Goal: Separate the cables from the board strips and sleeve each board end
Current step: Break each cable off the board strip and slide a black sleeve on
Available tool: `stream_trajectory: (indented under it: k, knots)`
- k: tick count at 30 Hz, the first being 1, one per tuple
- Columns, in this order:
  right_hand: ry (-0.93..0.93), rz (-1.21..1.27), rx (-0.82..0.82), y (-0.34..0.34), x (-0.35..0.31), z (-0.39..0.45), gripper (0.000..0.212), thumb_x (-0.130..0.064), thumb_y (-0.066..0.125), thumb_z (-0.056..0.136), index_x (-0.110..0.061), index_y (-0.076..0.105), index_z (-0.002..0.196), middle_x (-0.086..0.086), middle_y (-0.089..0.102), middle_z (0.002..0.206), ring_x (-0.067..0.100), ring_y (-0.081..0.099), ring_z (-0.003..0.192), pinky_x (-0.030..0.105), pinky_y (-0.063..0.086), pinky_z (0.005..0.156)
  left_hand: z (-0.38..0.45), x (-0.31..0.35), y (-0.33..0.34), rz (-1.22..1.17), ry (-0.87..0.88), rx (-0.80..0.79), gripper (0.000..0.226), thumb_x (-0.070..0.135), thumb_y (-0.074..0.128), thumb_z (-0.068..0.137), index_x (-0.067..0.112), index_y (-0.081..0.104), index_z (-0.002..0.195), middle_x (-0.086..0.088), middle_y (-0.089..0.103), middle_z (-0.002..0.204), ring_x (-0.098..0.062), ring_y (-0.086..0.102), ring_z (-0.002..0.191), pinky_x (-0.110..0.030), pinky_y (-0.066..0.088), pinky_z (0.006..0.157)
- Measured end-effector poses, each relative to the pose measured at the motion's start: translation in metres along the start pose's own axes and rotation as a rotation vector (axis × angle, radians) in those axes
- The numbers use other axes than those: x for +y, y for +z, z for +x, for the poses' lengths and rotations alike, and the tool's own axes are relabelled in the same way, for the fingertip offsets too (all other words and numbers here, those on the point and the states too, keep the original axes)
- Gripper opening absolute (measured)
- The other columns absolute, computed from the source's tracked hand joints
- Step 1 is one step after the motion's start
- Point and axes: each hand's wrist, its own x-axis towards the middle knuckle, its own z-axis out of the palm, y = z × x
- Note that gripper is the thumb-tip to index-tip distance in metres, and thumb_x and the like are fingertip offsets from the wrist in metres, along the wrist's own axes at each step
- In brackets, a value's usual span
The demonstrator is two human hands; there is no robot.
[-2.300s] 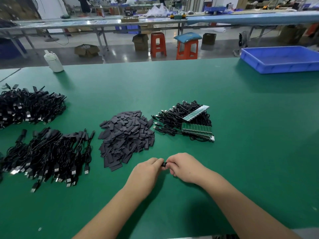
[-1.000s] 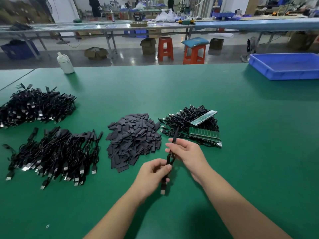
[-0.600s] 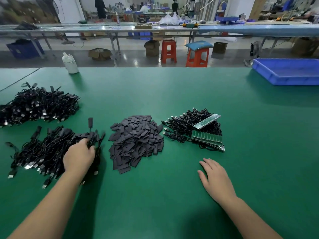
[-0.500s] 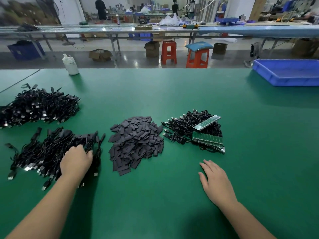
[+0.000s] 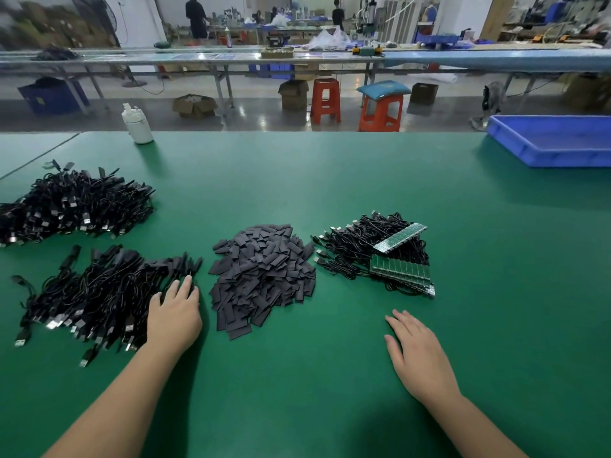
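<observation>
A heap of dark grey flat sleeves (image 5: 263,276) lies mid-table. To its right, green board strips (image 5: 401,271) sit on a tangle of black cables (image 5: 360,249) attached to them. A pile of sleeved black cables (image 5: 96,292) lies at the near left. My left hand (image 5: 175,314) rests on that pile's right edge with fingers straight and holds nothing. My right hand (image 5: 418,353) lies flat and open on the green table (image 5: 330,391), just below the board strips.
Another heap of black USB cables (image 5: 71,204) sits at the far left. A white bottle (image 5: 137,123) stands at the table's far edge and a blue tray (image 5: 555,142) at the far right. Stools, boxes and benches lie beyond.
Both hands held one cable at the centre. My left hand carried it to the near-left pile and let go. My right hand dropped flat on the table.
</observation>
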Motion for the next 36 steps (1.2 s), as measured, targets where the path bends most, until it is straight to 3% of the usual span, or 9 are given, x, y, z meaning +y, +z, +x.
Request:
stream_trajectory:
  k: [13, 16, 19, 22, 25, 27, 32, 34, 36]
  knots:
    - [0.000, -0.012, 0.020, -0.002, -0.003, 0.000, 0.048, -0.041, 0.036, 0.104, -0.025, 0.041, 0.150, -0.009, 0.036, 0.157, 0.010, 0.025, 0.148, 0.025, 0.010, 0.120, 0.019, -0.023, -0.011, -0.034, -0.208, -0.073, 0.046, 0.014, 0.033, 0.100, 0.019, 0.036, 0.146, -0.012, 0.003, 0.164, -0.031, 0.000, 0.150, -0.049, 0.013, 0.119]
    - [0.007, -0.009, 0.010, -0.003, -0.003, -0.001, 0.048, -0.040, 0.035, 0.105, -0.025, 0.041, 0.149, -0.009, 0.036, 0.157, 0.009, 0.026, 0.148, 0.026, 0.012, 0.120, 0.011, 0.002, -0.024, -0.014, -0.226, 0.103, 0.042, 0.009, 0.050, 0.087, 0.021, 0.055, 0.127, -0.018, 0.012, 0.161, -0.037, 0.005, 0.148, -0.054, 0.005, 0.119]
    - [0.010, -0.021, 0.010, -0.008, -0.008, 0.003, 0.042, -0.037, 0.040, 0.104, -0.024, 0.051, 0.142, -0.009, 0.047, 0.149, 0.012, 0.038, 0.141, 0.029, 0.025, 0.117, 0.000, 0.052, -0.037, -0.194, 0.002, 0.407, 0.049, 0.000, 0.065, 0.074, 0.008, 0.064, 0.123, -0.025, 0.039, 0.149, -0.039, 0.034, 0.139, -0.050, 0.020, 0.118]
    - [0.011, -0.070, 0.125, -0.029, -0.018, 0.018, 0.023, -0.033, 0.050, 0.101, -0.023, 0.070, 0.106, -0.008, 0.069, 0.103, 0.013, 0.064, 0.092, 0.028, 0.052, 0.079, -0.021, 0.123, -0.045, -0.471, 0.305, 0.528, 0.048, -0.002, 0.069, 0.073, 0.005, 0.067, 0.120, -0.022, 0.054, 0.137, -0.036, 0.052, 0.127, -0.047, 0.038, 0.111]
    - [0.044, -0.037, 0.259, -0.058, -0.026, 0.050, 0.018, -0.026, 0.053, 0.098, -0.017, 0.067, 0.091, -0.004, 0.060, 0.080, 0.017, 0.059, 0.062, 0.033, 0.053, 0.054, -0.044, 0.181, -0.038, -0.534, 0.474, 0.454, 0.042, 0.012, 0.065, 0.084, 0.011, 0.063, 0.126, -0.014, 0.055, 0.139, -0.030, 0.051, 0.129, -0.044, 0.036, 0.113]
    - [-0.003, -0.021, 0.383, -0.077, -0.026, 0.075, 0.013, -0.014, 0.061, 0.092, -0.013, 0.068, 0.104, 0.003, 0.062, 0.093, 0.022, 0.060, 0.078, 0.038, 0.055, 0.061, -0.051, 0.200, -0.026, -0.472, 0.502, 0.404, 0.042, 0.025, 0.054, 0.093, 0.014, 0.058, 0.133, -0.013, 0.048, 0.147, -0.030, 0.041, 0.138, -0.043, 0.026, 0.119]
    - [-0.083, -0.294, 0.228, -0.096, -0.014, 0.140, 0.081, 0.010, 0.058, 0.078, -0.018, 0.037, 0.151, 0.015, 0.028, 0.158, 0.039, 0.025, 0.144, 0.048, 0.030, 0.115, -0.048, 0.200, -0.012, -0.510, 0.381, 0.365, 0.041, 0.031, 0.050, 0.095, 0.011, 0.058, 0.130, -0.019, 0.024, 0.158, -0.030, 0.020, 0.147, -0.040, 0.014, 0.122]
    - [-0.132, -0.355, 0.151, -0.092, -0.010, 0.161, 0.073, 0.005, 0.056, 0.084, -0.022, 0.040, 0.149, 0.010, 0.023, 0.163, 0.036, 0.015, 0.150, 0.048, 0.021, 0.120, -0.048, 0.199, -0.010, -0.517, 0.378, 0.407, 0.035, 0.026, 0.054, 0.093, 0.008, 0.061, 0.122, -0.020, 0.026, 0.157, -0.030, 0.023, 0.146, -0.040, 0.019, 0.121]
    - [-0.176, -0.372, 0.112, -0.090, -0.007, 0.179, 0.053, 0.000, 0.056, 0.089, -0.023, 0.058, 0.137, 0.005, 0.041, 0.155, 0.031, 0.025, 0.148, 0.045, 0.021, 0.121, -0.049, 0.200, -0.009, -0.525, 0.354, 0.433, 0.032, 0.024, 0.056, 0.092, 0.008, 0.063, 0.118, -0.020, 0.029, 0.155, -0.030, 0.027, 0.144, -0.039, 0.020, 0.121]
